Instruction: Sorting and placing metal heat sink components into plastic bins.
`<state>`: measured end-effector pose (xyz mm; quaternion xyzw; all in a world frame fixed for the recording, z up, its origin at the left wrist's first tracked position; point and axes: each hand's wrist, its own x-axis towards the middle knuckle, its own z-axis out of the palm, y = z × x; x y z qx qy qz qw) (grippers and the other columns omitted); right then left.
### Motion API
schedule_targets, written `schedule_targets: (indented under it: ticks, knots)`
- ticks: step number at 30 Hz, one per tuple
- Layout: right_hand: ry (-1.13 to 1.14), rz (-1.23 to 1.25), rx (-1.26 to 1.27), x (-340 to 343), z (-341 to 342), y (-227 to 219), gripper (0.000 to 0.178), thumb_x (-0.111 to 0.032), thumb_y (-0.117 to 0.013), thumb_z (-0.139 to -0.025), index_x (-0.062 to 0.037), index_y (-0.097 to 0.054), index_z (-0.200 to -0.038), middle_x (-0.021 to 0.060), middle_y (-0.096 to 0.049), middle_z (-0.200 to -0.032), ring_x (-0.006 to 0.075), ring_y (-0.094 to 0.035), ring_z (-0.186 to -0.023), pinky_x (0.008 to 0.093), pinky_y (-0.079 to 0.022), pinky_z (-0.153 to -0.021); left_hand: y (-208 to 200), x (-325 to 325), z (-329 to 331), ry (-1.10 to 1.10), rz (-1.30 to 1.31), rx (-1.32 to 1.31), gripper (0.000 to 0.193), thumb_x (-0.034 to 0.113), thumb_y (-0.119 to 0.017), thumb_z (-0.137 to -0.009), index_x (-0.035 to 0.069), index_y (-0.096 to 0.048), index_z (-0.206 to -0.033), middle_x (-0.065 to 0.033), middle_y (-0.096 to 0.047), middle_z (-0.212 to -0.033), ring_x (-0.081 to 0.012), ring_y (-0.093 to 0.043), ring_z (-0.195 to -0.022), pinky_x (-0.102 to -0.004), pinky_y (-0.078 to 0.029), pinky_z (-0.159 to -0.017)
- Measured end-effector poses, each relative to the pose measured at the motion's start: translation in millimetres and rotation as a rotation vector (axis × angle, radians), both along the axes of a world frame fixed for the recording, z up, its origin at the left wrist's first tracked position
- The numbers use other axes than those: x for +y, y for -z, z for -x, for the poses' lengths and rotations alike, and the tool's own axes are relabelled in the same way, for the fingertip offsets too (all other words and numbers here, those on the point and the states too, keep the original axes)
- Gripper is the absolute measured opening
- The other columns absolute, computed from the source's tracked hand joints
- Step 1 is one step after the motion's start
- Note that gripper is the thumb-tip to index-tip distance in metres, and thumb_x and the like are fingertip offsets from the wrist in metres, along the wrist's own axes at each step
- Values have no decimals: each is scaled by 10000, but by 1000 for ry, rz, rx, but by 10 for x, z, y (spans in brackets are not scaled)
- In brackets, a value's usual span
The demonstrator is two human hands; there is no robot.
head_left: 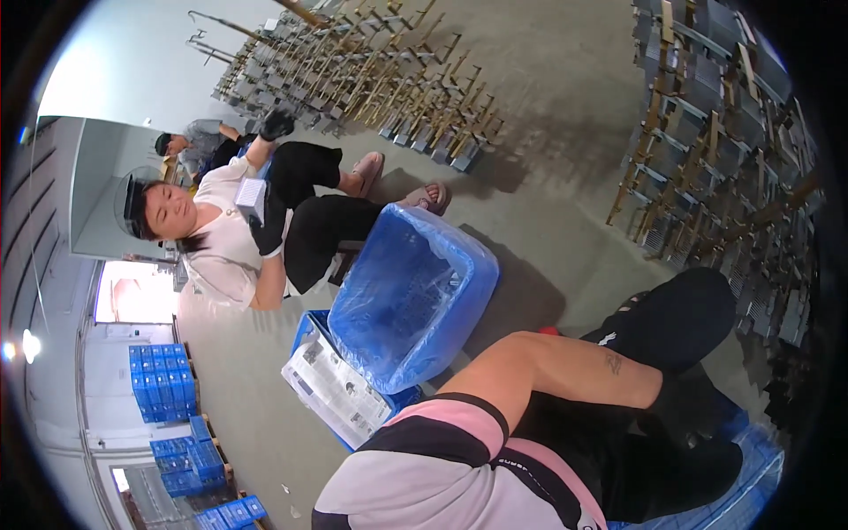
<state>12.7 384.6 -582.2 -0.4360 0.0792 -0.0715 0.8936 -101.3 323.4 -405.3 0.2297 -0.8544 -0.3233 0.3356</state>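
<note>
My left forearm, bare below a pink, black and white sleeve, reaches to the right across my lap. A dark glove covers my left hand [698,408], held low beside my black-trousered knee [693,309]. Shadow and dark cloth blur its fingers, so any hold is hidden. Closest to that hand is a blue crate [761,473] with clear plastic about it, at the lower right edge. My right hand does not show. Beyond my elbow stands a large blue bin [477,265] lined with clear plastic film.
Newspaper [336,393] covers a blue crate beside the bin. A seated co-worker in black gloves holds a finned metal block [252,196]; another person [199,146] sits behind. Racks hung with metal parts stand at the top [389,79] and right [707,132]. Blue crates [163,384] are stacked far left.
</note>
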Motion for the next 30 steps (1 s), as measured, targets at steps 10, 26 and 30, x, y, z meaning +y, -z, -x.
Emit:
schedule_targets:
  ticks: [10,26,30]
  knots:
    - [85,138,-18,-18,335,76,306,-224,-569,-953,-11,-631,-1164,130,-679,-1079,222,-638,-958,394,-521,-894,-267,-160,131,116,-308,22,399,445,-625,-863,84,-696,-1017,-153,-669,-1074,-321,-637,-973,-449,-503,-799]
    - [151,269,107,-227,517,387,317,-195,-585,-941,-4,-625,-1191,135,-679,-1113,221,-634,-990,393,-506,-919,94,-1190,439,268,39,-613,460,422,-648,-810,112,-661,-1149,-136,-662,-1112,-318,-618,-1059,-460,-450,-922]
    - [333,318,315,-446,1237,512,321,-188,-589,-938,-2,-623,-1198,136,-679,-1121,221,-633,-998,393,-503,-926,64,-1190,711,204,-102,-153,371,347,-635,-817,133,-662,-1118,-137,-654,-1093,-335,-602,-1048,-510,-443,-908]
